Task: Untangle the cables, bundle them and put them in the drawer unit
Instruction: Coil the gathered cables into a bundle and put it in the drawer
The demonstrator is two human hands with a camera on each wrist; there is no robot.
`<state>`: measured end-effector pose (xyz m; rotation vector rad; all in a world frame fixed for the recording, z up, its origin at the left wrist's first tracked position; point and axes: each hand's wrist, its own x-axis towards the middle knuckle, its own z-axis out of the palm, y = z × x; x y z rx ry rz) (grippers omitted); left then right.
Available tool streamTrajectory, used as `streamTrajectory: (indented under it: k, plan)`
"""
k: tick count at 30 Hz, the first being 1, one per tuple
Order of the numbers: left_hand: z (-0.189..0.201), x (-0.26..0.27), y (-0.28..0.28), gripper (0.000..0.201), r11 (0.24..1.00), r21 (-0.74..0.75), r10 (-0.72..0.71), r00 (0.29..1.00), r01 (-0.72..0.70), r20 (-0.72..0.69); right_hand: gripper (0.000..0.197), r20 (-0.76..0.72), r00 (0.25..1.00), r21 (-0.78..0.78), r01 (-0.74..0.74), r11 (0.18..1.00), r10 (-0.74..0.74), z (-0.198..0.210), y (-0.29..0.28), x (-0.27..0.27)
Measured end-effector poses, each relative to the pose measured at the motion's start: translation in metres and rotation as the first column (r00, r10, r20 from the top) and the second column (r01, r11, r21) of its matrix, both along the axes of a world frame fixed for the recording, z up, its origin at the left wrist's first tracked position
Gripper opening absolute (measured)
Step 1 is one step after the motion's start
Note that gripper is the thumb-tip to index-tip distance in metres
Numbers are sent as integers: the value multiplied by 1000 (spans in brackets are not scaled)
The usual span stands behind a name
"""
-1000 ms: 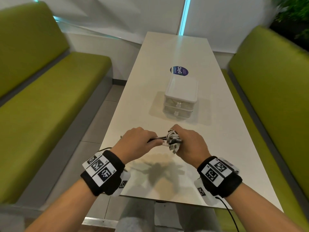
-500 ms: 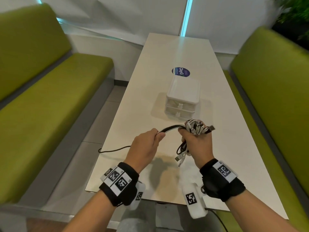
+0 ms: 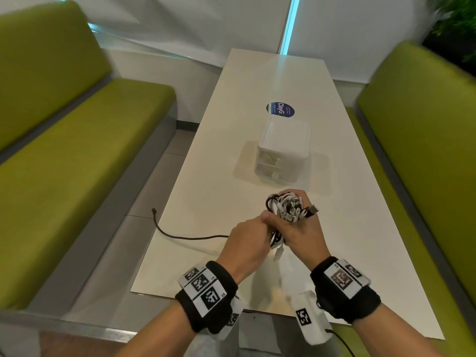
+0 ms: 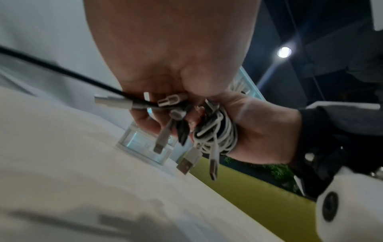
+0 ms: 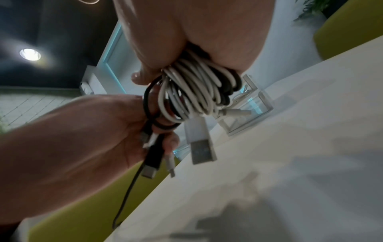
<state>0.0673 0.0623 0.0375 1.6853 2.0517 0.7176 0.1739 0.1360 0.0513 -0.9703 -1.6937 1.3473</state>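
Plainly the risk is unravelling: the right hand (image 3: 304,233) clasps the cable bundle (image 3: 289,207) at lower centre of the head view, while the left hand (image 3: 247,240) pinches the black cable (image 3: 180,235) trailing left off the bench (image 3: 231,155); a snag could tug coils loose before the drawer unit (image 3: 282,150), at centre.

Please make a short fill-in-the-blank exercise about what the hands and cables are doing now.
1. The right hand grips a bundle of black and ____ cables.
2. The left hand holds the loose ____ cable, which trails off the table.
3. Both drawers of the drawer unit are ____.

Missing words: white; black; closed
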Motion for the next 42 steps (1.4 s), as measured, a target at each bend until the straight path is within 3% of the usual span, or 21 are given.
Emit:
streamTrajectory:
  k: [3, 8, 10, 12, 14, 15, 18, 24, 29, 32, 38, 42]
  plan:
    - [13, 3, 2, 18, 994, -69, -96, 980, 85, -177, 45, 56, 998, 17, 24, 1000, -24, 5, 1, 0]
    - [18, 5, 1, 17, 940, -149, -341, 860, 307, -379, 28, 46, 998, 25, 38, 999, -39, 2, 3, -1]
    - [12, 6, -1, 22, 942, -93, -337, 889, 324, -311, 24, 55, 996, 31, 62, 998, -63, 0, 4, -1]
    - [9, 7, -6, 19, 970, -16, -244, 968, 243, -64, 24, 18, 995, 1, 98, 995, -98, -1, 8, 1]
    - [8, 9, -12, 20, 994, 39, -103, 979, 98, 178, 24, -52, 986, -62, 155, 986, -158, 3, 15, 1]
    - [6, 9, -15, 27, 998, 45, -60, 973, 51, 221, 23, -94, 979, -109, 168, 980, -178, 7, 17, 0]
    - [-1, 7, -14, 33, 999, -40, -17, 981, 25, 192, 17, -183, 975, -226, 86, 970, -128, 18, 17, 0]
    - [-8, 3, -11, 27, 983, -85, -162, 987, 162, 12, 24, -237, 971, -313, -56, 948, -21, 20, 15, 10]
    - [-14, -1, -12, 45, 958, -158, -241, 970, 239, 6, 18, -93, 994, -190, -72, 979, 56, 18, 14, 7]
    - [-16, -20, -21, 53, 967, -154, -194, 978, 203, 71, 22, 7, 998, -91, -54, 994, 55, 17, 18, 5]
    - [-21, -95, -45, 24, 961, -217, -163, 985, 171, 53, 25, 128, 989, 67, -85, 994, 76, 13, 26, 14]
    - [-6, -101, -40, 18, 983, -42, -179, 984, 179, -4, 23, 296, 934, 162, -257, 953, 202, 8, 14, 7]
